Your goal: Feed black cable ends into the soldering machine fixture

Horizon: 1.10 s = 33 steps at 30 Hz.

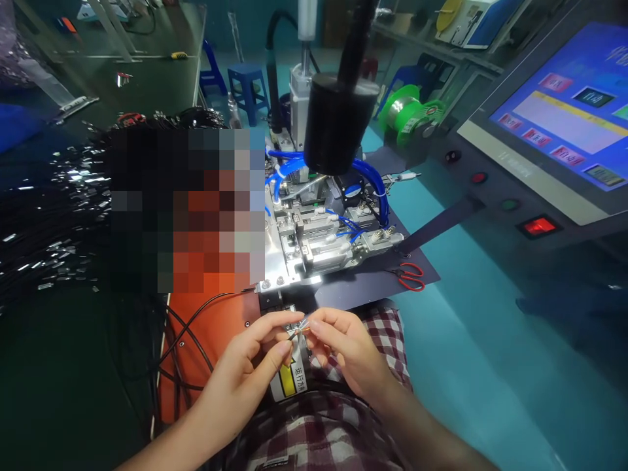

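Observation:
Both my hands meet in front of my lap, close to the near end of the machine (333, 242). My left hand (250, 356) is closed in a pinch around the end of a thin black cable (293, 337). At its tip, fine wires (305, 328) spread out, one of them orange. My right hand (350, 340) pinches at these wires with thumb and forefinger; the fingertips hide part of them. Below the hands, a yellow and white label (289, 379) shows on the machine's track.
An orange surface (216, 327) with loose black cables (189, 327) lies left, beside a large bundle of dark cables (63, 222) with shiny ends. Red-handled scissors (411, 276) rest right of the machine. A touch screen (569, 104), black cylinder (341, 124) and green wire spool (407, 114) stand beyond.

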Available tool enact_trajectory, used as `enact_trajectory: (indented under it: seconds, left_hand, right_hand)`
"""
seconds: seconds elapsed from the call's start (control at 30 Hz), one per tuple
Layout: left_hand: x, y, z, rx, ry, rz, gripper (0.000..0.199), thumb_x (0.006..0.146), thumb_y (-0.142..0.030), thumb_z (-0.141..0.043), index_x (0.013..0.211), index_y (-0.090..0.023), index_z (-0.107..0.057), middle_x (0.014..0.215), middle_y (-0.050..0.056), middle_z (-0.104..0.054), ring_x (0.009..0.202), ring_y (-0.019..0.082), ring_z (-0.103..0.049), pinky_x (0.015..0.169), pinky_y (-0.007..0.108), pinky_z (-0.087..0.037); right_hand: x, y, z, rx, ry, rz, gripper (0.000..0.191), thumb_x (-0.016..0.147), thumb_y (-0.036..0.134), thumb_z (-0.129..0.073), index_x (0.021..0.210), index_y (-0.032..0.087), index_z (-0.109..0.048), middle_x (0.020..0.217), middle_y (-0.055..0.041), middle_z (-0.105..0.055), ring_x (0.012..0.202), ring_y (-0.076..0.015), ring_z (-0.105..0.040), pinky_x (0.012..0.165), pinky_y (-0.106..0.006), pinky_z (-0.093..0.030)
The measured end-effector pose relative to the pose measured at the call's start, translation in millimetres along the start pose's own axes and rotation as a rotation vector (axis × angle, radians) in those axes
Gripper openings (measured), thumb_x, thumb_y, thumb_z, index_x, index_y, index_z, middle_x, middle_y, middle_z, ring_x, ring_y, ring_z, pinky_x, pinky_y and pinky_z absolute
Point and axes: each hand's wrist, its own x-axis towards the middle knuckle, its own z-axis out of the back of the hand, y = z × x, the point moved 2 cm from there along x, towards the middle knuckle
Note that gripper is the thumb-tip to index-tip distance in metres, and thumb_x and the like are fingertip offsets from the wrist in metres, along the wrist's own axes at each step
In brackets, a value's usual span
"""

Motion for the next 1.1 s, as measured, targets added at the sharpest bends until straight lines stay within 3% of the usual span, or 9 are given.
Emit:
enact_trajectory:
  seconds: [0.3, 0.47, 0.7, 0.9, 1.1]
  left_hand:
    - [-1, 6, 2.0, -0.085, -0.001, 0.072, 0.032, 0.087, -0.032, -0.055, 0.118, -0.024, -0.051, 0.078, 0.000, -0.058, 0.068, 0.012, -0.053, 0.055, 0.020, -0.042]
    - [1, 6, 0.9, -0.118, 0.029, 0.087, 0.034, 0.087, -0.032, -0.055, 0.120, -0.024, -0.051, 0.081, 0.001, -0.060, 0.068, 0.013, -0.054, 0.056, 0.020, -0.042]
    - [-1, 7, 2.5, -0.136, 0.028, 0.087, 0.032, 0.088, -0.032, -0.054, 0.119, -0.027, -0.050, 0.081, 0.000, -0.059, 0.069, 0.011, -0.051, 0.055, 0.017, -0.039]
    - [-1, 5, 1.7, -0.165, 0.076, 0.124, 0.032, 0.089, -0.033, -0.052, 0.120, -0.025, -0.048, 0.079, 0.000, -0.057, 0.064, 0.009, -0.045, 0.052, 0.017, -0.034]
    - [-1, 3, 2.0, -0.166, 0.139, 0.138, 0.033, 0.090, -0.034, -0.051, 0.120, -0.023, -0.043, 0.074, -0.001, -0.056, 0.058, 0.008, -0.042, 0.050, 0.018, -0.030]
  right_hand:
    - [-2, -5, -2, 0.074, -0.020, -0.002, 0.023, 0.074, 0.036, -0.070, 0.070, 0.015, -0.061, 0.054, 0.0048, -0.048, 0.044, -0.0053, -0.037, 0.044, -0.019, -0.030]
    - [-1, -5, -3, 0.101, -0.006, -0.012, 0.029, 0.077, 0.043, -0.065, 0.073, 0.014, -0.063, 0.059, 0.0021, -0.053, 0.046, -0.0062, -0.041, 0.046, -0.020, -0.031]
    - [-2, -8, -5, 0.125, 0.032, -0.020, 0.027, 0.077, 0.038, -0.066, 0.070, 0.014, -0.058, 0.060, 0.0028, -0.053, 0.045, -0.0052, -0.041, 0.045, -0.019, -0.028]
    - [0, -11, -5, 0.048, 0.045, 0.021, 0.027, 0.079, 0.039, -0.064, 0.072, 0.015, -0.056, 0.059, 0.0042, -0.050, 0.045, -0.0050, -0.039, 0.047, -0.020, -0.029]
    - [3, 1, -2, -0.119, 0.088, 0.048, 0.027, 0.082, 0.040, -0.060, 0.073, 0.015, -0.055, 0.054, 0.0055, -0.047, 0.047, -0.0066, -0.039, 0.050, -0.021, -0.033]
